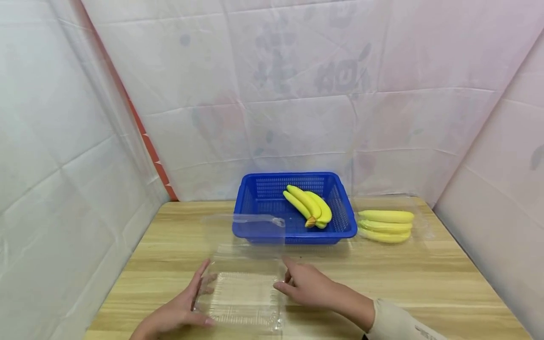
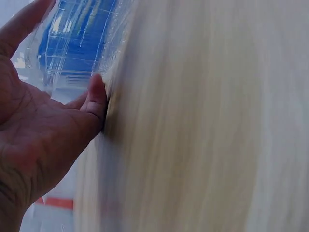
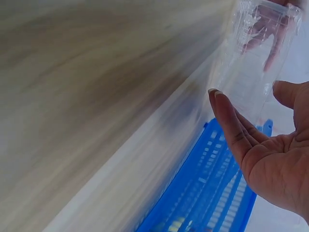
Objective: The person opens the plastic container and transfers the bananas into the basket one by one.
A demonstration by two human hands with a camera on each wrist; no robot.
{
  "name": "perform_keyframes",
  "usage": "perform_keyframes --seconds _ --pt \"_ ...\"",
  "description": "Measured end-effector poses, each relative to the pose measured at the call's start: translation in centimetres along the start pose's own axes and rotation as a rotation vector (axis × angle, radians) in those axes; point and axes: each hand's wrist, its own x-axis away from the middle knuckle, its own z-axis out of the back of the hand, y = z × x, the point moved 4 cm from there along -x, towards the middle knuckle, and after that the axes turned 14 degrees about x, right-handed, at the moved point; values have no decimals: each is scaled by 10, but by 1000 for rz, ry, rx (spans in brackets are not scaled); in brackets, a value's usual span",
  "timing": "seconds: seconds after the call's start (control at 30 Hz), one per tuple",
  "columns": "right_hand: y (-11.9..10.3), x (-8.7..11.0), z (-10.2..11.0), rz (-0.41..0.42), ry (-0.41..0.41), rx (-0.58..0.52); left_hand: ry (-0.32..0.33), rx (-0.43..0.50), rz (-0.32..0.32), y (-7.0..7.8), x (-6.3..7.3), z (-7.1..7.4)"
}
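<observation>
A clear plastic clamshell box (image 1: 244, 297) sits at the front of the wooden table, its transparent lid (image 1: 250, 236) raised toward the back. My left hand (image 1: 182, 302) is spread along the box's left side, thumb by the front corner and fingertips showing through the plastic. On the opposite side, my right hand (image 1: 308, 285) has its thumb and fingers apart at the right wall. The right wrist view shows that right hand (image 3: 275, 154) with its palm uncurled beside the clear box (image 3: 246, 77). In the left wrist view the left thumb (image 2: 96, 94) points up near the box's edge.
A blue plastic basket (image 1: 265, 238) stands at the back middle, holding a bunch of yellow bananas (image 1: 312, 205); the raised lid overlaps its left front. To its right, more bananas (image 1: 384, 226) lie in another clear box (image 1: 418, 208). Pale sheets (image 1: 276, 94) hang around the table.
</observation>
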Motion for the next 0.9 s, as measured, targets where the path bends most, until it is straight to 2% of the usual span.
perform_keyframes --seconds 0.13,0.27,0.37,0.57,0.8,0.9 --pt "-14 -14 -4 10 -9 14 1 32 -3 -4 8 17" --pt "-27 -27 -8 25 9 59 -5 73 20 -8 17 33" --pt "-36 -40 -13 34 27 81 -18 105 39 -11 25 44" --pt "-50 -69 -24 34 35 124 -23 142 33 -13 41 66" --pt "-59 -97 -26 35 75 189 -2 210 2 -15 50 80" --pt "-62 -107 -25 17 104 165 20 205 16 -15 49 85"
